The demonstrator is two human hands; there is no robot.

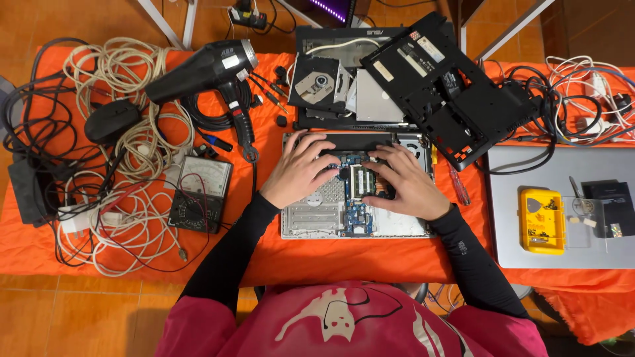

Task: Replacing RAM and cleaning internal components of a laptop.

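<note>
1. Both hands were down on an opened laptop base (pixel 311 215), silver, its blue circuit board (pixel 358 213) showing. It lay flat on the table (pixel 344 258), which had an orange cloth over it, right in front of the person.
2. The left hand (pixel 299 170) was spread loose and palm-down, with fingertips on the black strip along the far edge of the base. Its grip wasn't closed on anything, just resting.
3. The right hand (pixel 407 182) sat just beside the left, fingers curled down onto the board next to a green memory stick (pixel 360 181), which lay between the two hands. I couldn't tell whether it was pinching something or just pressing.
4. Just past the fingertips, further from the person, was another gutted black laptop (pixel 344 46) with a loose optical drive (pixel 317 82) on it. A black bottom cover (pixel 450 86) lay tilted beyond the right hand.
5. Out past the left hand were a black heat gun (pixel 211 66) and a messy heap of white and black cables (pixel 112 165). An analog multimeter (pixel 202 192) was beside that wrist.
6. Just beside the right hand lay a red-handled screwdriver (pixel 458 186). Further out that way, a closed silver laptop (pixel 562 205) had a yellow case (pixel 542 220) on top.
</note>
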